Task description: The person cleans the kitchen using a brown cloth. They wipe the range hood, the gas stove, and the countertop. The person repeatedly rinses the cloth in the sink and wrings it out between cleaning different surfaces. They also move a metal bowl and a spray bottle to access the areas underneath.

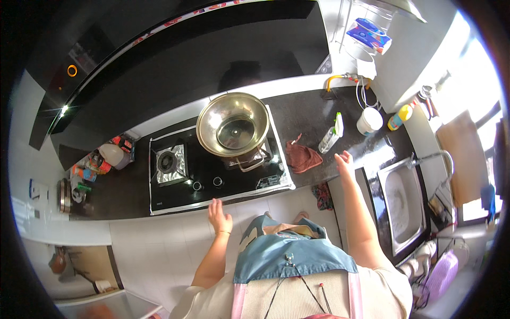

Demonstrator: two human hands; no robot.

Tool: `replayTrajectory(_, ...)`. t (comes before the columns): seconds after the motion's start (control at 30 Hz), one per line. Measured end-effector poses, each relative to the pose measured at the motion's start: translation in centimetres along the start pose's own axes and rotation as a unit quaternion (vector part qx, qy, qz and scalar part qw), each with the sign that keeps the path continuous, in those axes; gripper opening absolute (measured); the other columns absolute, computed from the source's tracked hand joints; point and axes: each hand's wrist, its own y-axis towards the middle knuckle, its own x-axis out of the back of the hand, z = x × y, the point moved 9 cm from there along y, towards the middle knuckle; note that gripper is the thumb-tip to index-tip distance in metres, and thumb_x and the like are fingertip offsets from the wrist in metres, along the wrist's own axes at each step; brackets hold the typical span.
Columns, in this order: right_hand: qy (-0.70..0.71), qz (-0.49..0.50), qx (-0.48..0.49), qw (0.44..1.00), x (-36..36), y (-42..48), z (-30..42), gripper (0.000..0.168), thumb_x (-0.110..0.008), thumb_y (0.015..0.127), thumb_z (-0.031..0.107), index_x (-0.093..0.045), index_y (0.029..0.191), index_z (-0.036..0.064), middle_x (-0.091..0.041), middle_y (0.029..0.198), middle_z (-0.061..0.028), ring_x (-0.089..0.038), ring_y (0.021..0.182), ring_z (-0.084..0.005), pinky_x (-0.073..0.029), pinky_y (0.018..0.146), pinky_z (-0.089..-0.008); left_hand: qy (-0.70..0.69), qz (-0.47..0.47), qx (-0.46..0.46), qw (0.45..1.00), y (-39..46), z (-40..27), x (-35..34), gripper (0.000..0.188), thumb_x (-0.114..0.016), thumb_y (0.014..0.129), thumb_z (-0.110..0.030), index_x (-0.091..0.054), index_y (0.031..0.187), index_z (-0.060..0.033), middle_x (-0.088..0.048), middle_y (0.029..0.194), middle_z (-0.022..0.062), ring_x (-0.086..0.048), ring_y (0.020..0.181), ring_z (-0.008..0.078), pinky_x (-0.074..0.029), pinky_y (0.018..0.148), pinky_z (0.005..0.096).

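My left hand hovers at the front edge of the black gas hob, fingers apart, holding nothing. A wide metal pan or basin with a glass-centred lid inside it sits over the right burner; a metal handle sticks out below its rim. The left burner is bare, ringed with foil. My right hand reaches over the dark worktop, its fingers loosely bent and nothing seen in them. Just beyond it stands a spray bottle with a green and white head. A brown cloth lies between that bottle and the hob.
At the right are a white tub, a yellow bottle and a metal sink with a tap. Bottles and a large plastic jug stand at the left. The black range hood overhangs the hob's back.
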Motion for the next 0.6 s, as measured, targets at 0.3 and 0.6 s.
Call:
replayTrajectory(0.3,-0.150,0.036,0.265,0.952,-6.0,7.3,6.4,0.064,-0.080,0.081,0.026,-0.051,0.132,0.001,-0.058,0.121,-0.0182,-0.059,0.111,-0.0334,-0.048,0.094,-0.0398,-0.079,0.089,-0.157,0.980,5.2,-26.3,-9.9,0.068,-0.069,0.083,-0.022,-0.046,0.146,-0.0083,-0.041,0.154,0.0201,-0.035,0.142,0.0436,-0.031,0.115,0.0539)
replayTrajectory(0.6,0.034,0.113,0.226,0.967,1.2,5.9,6.1,0.041,-0.068,0.086,0.000,-0.054,0.125,0.003,-0.061,0.121,-0.0105,-0.056,0.112,-0.0190,-0.044,0.099,-0.0342,0.099,0.082,-0.097,0.987,15.6,-35.4,-23.1,0.079,-0.052,0.095,-0.057,-0.029,0.159,-0.0180,-0.009,0.164,0.0285,-0.004,0.152,0.0465,-0.007,0.120,0.0595)
